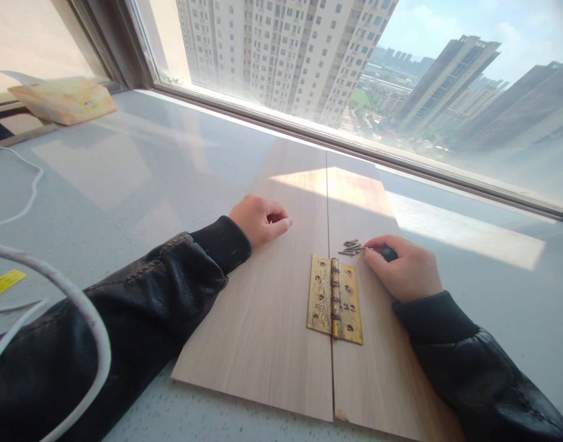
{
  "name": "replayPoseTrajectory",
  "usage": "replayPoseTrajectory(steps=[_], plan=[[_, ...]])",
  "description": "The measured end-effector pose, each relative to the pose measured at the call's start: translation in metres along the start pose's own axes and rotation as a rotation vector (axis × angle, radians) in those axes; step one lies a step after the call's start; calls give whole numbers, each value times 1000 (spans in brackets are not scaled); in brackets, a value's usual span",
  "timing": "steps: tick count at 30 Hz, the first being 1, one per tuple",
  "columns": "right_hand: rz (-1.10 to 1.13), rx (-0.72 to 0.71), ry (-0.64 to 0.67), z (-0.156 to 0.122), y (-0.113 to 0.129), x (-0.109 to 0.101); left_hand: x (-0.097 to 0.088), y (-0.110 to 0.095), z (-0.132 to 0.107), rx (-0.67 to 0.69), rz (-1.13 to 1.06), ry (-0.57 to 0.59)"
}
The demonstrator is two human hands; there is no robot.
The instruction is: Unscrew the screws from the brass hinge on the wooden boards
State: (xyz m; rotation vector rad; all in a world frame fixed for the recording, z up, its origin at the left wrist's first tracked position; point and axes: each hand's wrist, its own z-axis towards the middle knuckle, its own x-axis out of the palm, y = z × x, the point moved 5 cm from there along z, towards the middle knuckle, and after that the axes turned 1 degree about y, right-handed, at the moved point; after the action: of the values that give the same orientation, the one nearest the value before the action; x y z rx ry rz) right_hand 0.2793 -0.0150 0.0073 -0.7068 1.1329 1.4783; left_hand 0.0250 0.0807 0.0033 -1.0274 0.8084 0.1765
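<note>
My left hand [261,221] is closed above the left wooden board, its fingers curled under the thumb. Whatever it may hold is hidden. Over the right board, my right hand [406,265] is closed around what looks like a short screwdriver [388,253] with a black, rounded handle; most of it is covered by the fingers. My right fingertips are at the edge of a small pile of metal screws [351,247]. Just below the screws, a worn brass hinge [335,299] lies opened flat across the seam, with several screw holes in each leaf.
Two pale wooden boards [272,344] lie side by side on a speckled white countertop [161,159]. A white cable [94,325] loops over my left sleeve at lower left. A tissue pack [67,101] sits at the far left, beneath the window frame [281,126].
</note>
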Motion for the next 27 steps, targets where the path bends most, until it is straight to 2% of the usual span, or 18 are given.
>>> replayPoseTrajectory(steps=[9, 14, 18, 23, 27], plan=[[57, 79, -78, -2, -5, -4, 0, 1, 0, -3, 8, -5], [99, 71, -224, -6, -4, -15, 0, 1, 0, -3, 4, 0], [149, -83, -283, -15, 23, -26, 0, 1, 0, -4, 1, 3], [212, -390, -105, -23, 64, -21, -1, 1, 0, -15, 7, 1], [224, -464, -12, -23, 70, -13, 0, 2, 1, -13, 27, 27]])
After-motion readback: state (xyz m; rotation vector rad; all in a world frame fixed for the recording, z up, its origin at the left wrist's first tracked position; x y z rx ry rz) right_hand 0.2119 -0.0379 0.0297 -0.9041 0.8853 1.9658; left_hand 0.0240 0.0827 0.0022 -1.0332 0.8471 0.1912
